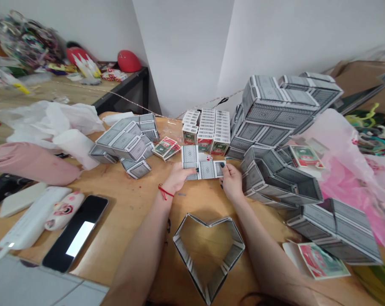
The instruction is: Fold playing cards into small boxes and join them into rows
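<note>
Both hands meet over the middle of the wooden table (128, 208), holding folded playing cards with grey patterned backs (201, 166). My left hand (177, 177), with a red string at the wrist, grips the upright left part of the cards. The flatter right part is pinched by my right hand (231, 180), thumb on top. Right in front of me lies a heart-shaped frame (208, 250) made of folded cards.
Rows of boxed card decks (208, 131) stand behind the hands. Folded card structures pile up on the right (284, 127) and at left centre (128, 142). A phone (76, 233), white devices, a pink cloth and white bags lie left. A pink plastic bag (355, 170) sits right.
</note>
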`<state>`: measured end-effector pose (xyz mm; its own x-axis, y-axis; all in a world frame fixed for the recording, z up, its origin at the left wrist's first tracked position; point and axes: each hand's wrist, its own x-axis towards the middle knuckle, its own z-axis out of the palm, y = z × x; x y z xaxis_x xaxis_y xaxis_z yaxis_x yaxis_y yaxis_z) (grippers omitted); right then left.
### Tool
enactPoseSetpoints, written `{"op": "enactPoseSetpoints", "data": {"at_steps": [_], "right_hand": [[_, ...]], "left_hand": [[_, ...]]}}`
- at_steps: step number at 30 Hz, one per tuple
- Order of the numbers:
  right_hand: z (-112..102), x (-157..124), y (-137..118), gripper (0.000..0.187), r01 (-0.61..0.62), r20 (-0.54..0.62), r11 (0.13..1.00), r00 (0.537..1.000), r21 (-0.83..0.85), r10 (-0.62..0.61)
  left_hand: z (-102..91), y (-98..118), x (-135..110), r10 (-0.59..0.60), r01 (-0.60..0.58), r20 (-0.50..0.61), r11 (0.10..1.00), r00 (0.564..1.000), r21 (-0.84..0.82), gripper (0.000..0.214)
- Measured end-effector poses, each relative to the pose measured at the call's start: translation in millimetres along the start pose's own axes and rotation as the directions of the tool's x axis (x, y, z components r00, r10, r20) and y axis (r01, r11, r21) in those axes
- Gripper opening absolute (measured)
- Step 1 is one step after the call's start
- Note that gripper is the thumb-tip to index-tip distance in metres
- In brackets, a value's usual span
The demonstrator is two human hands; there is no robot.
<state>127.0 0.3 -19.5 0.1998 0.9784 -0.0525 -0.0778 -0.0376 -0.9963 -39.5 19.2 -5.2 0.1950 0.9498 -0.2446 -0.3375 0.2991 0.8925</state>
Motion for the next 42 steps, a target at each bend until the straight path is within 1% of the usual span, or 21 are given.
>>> {"op": "enactPoseSetpoints", "data": {"at_steps": [2, 4, 7, 9, 10, 13, 15, 25, 31, 36, 42], "right_hand": [[-1.0, 1.0, 0.6, 0.027, -0.004, -0.004, 1.0, 1.0, -0.002, 0.004], [-3.6, 3.3, 1.9, 0.027, 0.004, -0.041, 1.0, 0.999, 0.003, -0.004], [-7.3, 6.5, 3.8, 0.028, 0.032, -0.114, 0.999, 0.993, 0.025, -0.029], [-7.8, 6.6, 4.3, 0.028, 0.034, -0.089, 0.999, 0.996, 0.022, -0.032], [-7.3, 6.2, 4.4, 0.028, 0.032, -0.076, 0.999, 0.997, 0.017, -0.03], [-4.0, 3.9, 3.8, 0.028, 0.033, -0.094, 0.999, 0.995, 0.005, -0.033], [-1.7, 2.7, 3.0, 0.028, 0.032, -0.095, 1.0, 0.995, 0.002, -0.031], [-0.3, 2.0, 1.0, 0.028, 0.026, 0.05, 0.999, 0.998, 0.042, -0.028], [-1.4, 3.5, -0.5, 0.026, 0.006, 0.053, 0.996, 0.999, 0.093, -0.011], [-0.5, 2.4, -1.0, 0.027, -0.017, 0.061, 0.996, 0.998, 0.092, 0.011], [-0.1, -0.4, -6.7, 0.029, -0.022, 0.117, 0.997, 0.993, 0.068, 0.014]], "left_hand": [[-4.5, 3.1, -1.1, -0.009, 0.009, 0.011, 1.0, 1.0, 0.008, 0.035], [-12.9, 7.3, -2.4, -0.014, 0.014, 0.008, 1.0, 1.0, 0.015, 0.035], [-28.5, 13.5, -4.6, 0.022, -0.021, -0.088, 1.0, 0.996, 0.013, 0.035], [-35.7, 16.1, -5.5, 0.03, -0.028, -0.103, 0.999, 0.994, 0.02, 0.038], [-37.5, 16.8, -5.6, 0.032, -0.03, -0.093, 0.999, 0.995, 0.023, 0.04], [-37.1, 16.8, -5.1, 0.035, -0.033, -0.068, 0.999, 0.997, 0.031, 0.047], [-35.1, 16.5, -4.7, 0.03, -0.029, -0.063, 0.999, 0.998, 0.026, 0.047], [-34.7, 17.3, -4.1, 0.002, -0.004, -0.067, 1.0, 0.998, -0.028, 0.044], [-34.9, 17.9, -4.6, -0.004, 0.002, -0.06, 0.999, 0.998, -0.038, 0.046], [-33.1, 18.8, -5.6, -0.002, 0.0, -0.056, 0.999, 0.998, -0.039, 0.047], [-31.9, 17.4, -5.2, -0.019, 0.017, -0.049, 0.998, 0.999, -0.052, 0.046]]}}
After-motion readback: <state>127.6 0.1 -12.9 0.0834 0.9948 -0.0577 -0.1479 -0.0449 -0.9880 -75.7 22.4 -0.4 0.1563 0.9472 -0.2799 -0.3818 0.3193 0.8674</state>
